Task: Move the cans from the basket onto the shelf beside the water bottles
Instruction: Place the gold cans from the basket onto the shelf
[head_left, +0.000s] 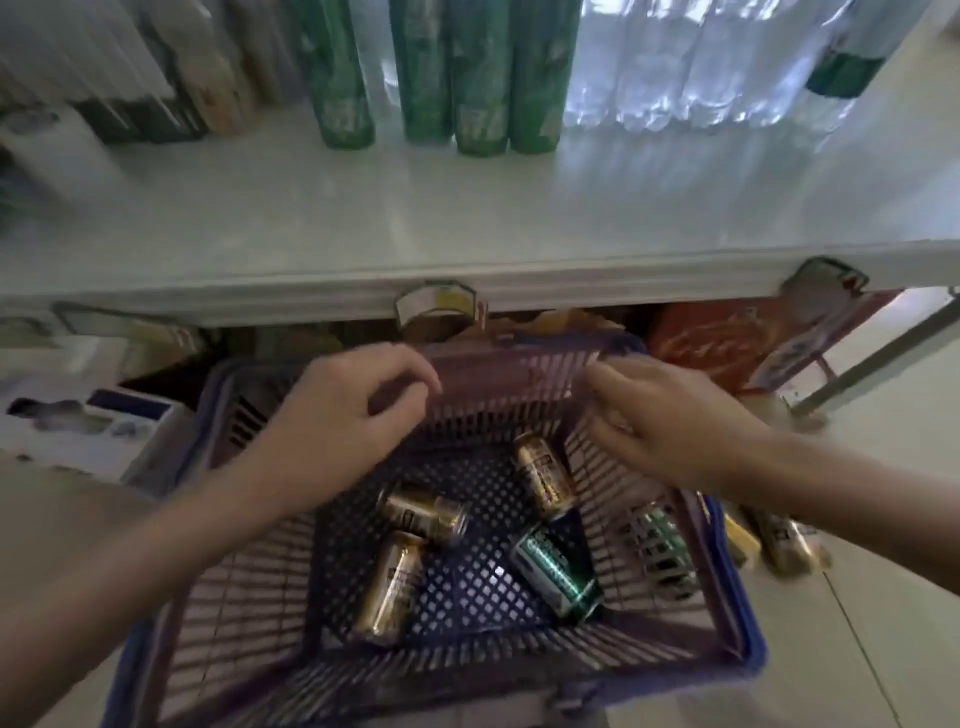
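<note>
A blue plastic mesh basket (249, 597) sits on the floor below a white shelf (467, 223). Lying on its bottom are three gold cans (423, 512) (389, 587) (543, 475) and one green can (558, 571). My left hand (343, 410) hovers over the basket's far left, fingers curled and apart, holding nothing. Over the far right side my right hand (660, 421) is likewise empty with loose fingers. Clear water bottles (701, 67) in plastic wrap stand at the shelf's back right, with tall green cans (478, 78) to their left.
Outside the basket's right wall lie a green can (662, 551) and a gold can (784, 540) on the tiled floor. Boxes (88, 421) sit under the shelf at left, a red carton (727, 338) at right. Dark packages (156, 88) stand at the shelf's back left.
</note>
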